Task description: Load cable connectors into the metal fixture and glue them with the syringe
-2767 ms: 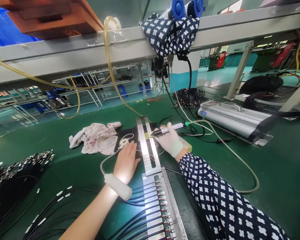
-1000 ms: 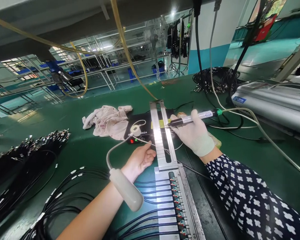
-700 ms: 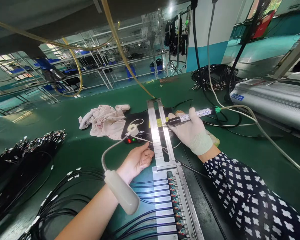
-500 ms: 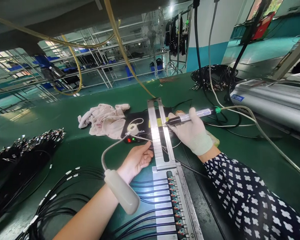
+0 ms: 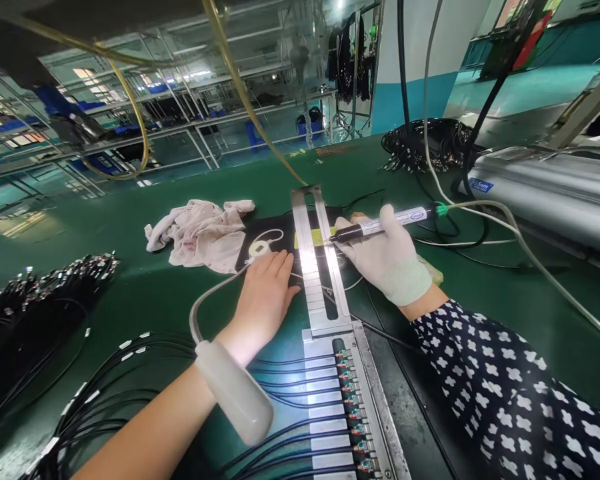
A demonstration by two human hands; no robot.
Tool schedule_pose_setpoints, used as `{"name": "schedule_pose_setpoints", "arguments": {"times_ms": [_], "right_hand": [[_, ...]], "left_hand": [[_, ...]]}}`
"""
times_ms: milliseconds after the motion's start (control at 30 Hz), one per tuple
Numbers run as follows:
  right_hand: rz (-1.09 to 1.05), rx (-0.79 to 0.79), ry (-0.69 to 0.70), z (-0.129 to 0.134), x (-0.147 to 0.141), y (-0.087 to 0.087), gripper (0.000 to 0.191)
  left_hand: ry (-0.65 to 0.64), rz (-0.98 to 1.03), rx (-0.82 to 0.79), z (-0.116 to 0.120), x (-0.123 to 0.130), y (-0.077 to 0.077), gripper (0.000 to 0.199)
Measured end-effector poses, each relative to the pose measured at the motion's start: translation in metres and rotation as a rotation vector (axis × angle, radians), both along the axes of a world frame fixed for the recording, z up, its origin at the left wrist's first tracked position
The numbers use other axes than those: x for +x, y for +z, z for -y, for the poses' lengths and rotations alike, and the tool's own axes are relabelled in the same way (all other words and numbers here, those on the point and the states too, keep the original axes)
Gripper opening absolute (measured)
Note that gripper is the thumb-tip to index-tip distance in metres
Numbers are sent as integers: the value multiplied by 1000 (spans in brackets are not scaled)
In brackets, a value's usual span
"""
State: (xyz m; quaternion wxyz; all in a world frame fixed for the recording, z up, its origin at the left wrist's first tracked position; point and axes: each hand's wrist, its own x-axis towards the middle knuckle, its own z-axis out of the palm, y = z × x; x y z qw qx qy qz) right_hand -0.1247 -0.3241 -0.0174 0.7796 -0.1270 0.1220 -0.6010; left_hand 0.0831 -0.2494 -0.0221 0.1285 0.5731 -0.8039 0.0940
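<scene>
My left hand [image 5: 265,297], bare, lies with fingers stretched out at the front of a black box [image 5: 285,227], just left of a slotted metal fixture [image 5: 307,260]. Its fingers are close to the round white base [image 5: 259,249] of a gooseneck lamp [image 5: 235,393]. My right hand [image 5: 390,257], in a whitish glove, is closed around a pen-shaped tool [image 5: 375,225] with a black front, a labelled white body and a green rear end on a cord. The tool's thin tip points left over the fixture's slot. Below, several black cables [image 5: 290,427] lie across the metal strip, their connectors [image 5: 350,387] lined up in a row.
A crumpled pinkish cloth [image 5: 200,233] lies left of the box. Bundles of black cables rest at the left [image 5: 45,307] and back right [image 5: 430,143]. A silver machine housing [image 5: 555,200] stands at right. A yellowish hose [image 5: 240,80] and cords hang from above.
My left hand has moved up and away from me, its curled fingers now straightened over the front of the box. My right hand keeps its hold, with the tool tip still over the fixture.
</scene>
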Motion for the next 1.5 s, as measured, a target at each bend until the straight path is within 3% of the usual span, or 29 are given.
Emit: {"name": "schedule_pose_setpoints", "arguments": {"times_ms": [333, 533, 667, 767, 900, 967, 1167, 1333, 1500], "right_hand": [[-6, -6, -19, 3, 2, -2, 36], [16, -18, -4, 3, 2, -4, 32], [22, -13, 1, 3, 1, -5, 33], [28, 4, -9, 4, 1, -5, 31], [29, 17, -14, 4, 2, -4, 29], [30, 14, -13, 4, 2, -4, 29], [26, 15, -19, 4, 1, -5, 27], [25, 3, -34, 3, 2, -4, 28], [41, -11, -37, 2, 1, -6, 25]], "left_hand": [[-14, 33, -75, 4, 1, -7, 51], [-1, -114, -19, -1, 0, -6, 53], [43, -321, 45, -17, -3, -3, 47], [194, -584, 199, -28, -6, -5, 40], [340, -1037, 709, -22, -11, -10, 37], [358, -1254, 850, -12, -13, -12, 37], [387, -1620, 957, 1, -14, -9, 35], [407, -1664, 1086, 0, -10, -10, 43], [406, -1676, 1000, 0, -14, -11, 36]]}}
